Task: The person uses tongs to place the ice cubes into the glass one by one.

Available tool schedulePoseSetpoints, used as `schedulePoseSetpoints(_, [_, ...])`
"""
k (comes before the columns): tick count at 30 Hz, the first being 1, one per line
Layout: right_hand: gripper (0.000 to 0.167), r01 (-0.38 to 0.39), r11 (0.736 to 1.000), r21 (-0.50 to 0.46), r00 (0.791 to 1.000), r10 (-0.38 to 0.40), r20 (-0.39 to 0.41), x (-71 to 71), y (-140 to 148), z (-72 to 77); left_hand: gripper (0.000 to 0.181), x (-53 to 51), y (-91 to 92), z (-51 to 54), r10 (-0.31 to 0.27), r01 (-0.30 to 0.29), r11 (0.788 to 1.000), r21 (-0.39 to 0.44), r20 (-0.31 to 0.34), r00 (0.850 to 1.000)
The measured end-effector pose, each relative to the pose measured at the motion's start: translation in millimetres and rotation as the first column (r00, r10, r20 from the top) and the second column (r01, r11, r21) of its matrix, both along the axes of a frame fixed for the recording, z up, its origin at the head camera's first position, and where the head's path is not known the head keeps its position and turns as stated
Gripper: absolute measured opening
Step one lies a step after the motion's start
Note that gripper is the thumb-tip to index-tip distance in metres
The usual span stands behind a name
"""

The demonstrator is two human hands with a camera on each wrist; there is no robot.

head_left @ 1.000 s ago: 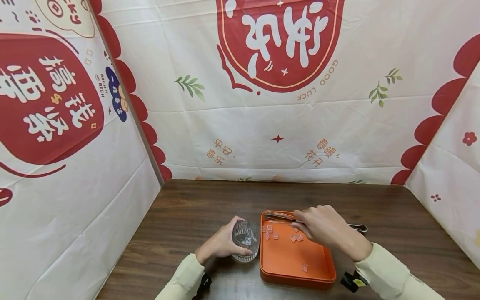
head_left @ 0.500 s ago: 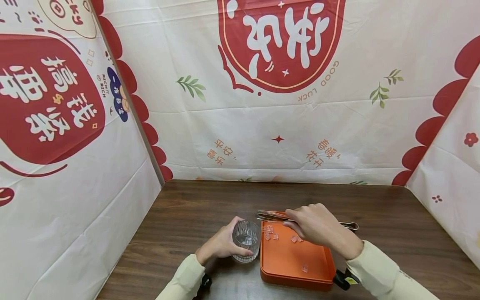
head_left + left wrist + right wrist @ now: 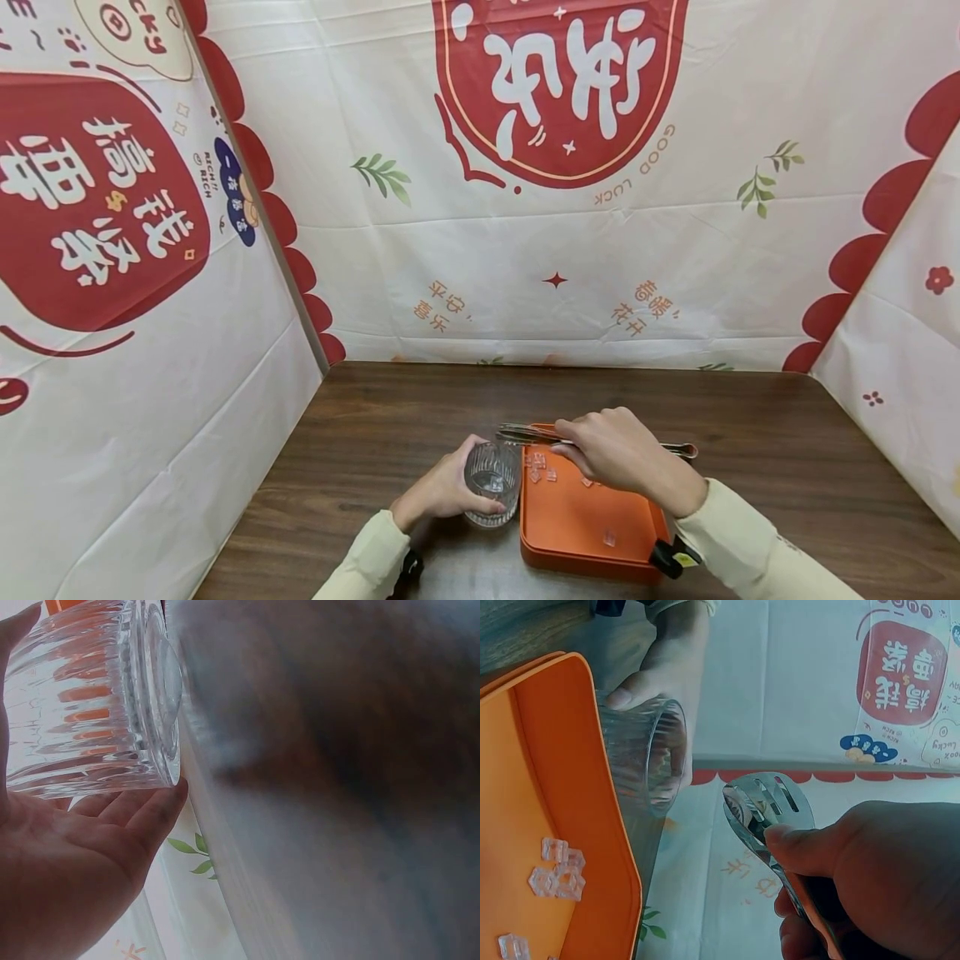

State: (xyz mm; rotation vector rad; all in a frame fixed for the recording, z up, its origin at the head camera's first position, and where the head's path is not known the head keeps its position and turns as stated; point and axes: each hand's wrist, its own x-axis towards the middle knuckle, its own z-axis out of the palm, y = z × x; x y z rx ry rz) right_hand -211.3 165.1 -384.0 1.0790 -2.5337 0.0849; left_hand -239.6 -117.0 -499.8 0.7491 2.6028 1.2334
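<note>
Head view: orange tray (image 3: 562, 525) rests on wood-grain table (image 3: 420, 408), printed cloth (image 3: 495, 250) behind.

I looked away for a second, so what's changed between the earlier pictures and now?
The right hand moved left, carrying the metal tongs across the orange tray toward the glass. The left hand still holds the glass, and the tray stayed put.

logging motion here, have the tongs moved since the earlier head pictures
Yes. Against the orange tray in the head view, the tongs have shifted left, now partly past its left edge, toward the glass.
</note>
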Motion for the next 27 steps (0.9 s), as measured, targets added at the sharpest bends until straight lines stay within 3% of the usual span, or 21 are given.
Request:
schedulePoseSetpoints(17, [0.028, -0.033, 0.999, 0.004, 0.998, 0.033, 0.05, 2.7, -11.9, -0.4, 0.091, 0.5, -1.2, 1.2, 0.019, -0.018, 0.998, -0.053, 0.006, 1.0])
schedulePoseSetpoints(27, [0.022, -0.044, 0.999, -0.016, 0.998, 0.044, 0.032, 1.7, -14.3, -4.0, 0.093, 0.6, -1.2, 2.1, 0.026, -0.025, 0.998, -0.059, 0.01, 1.0])
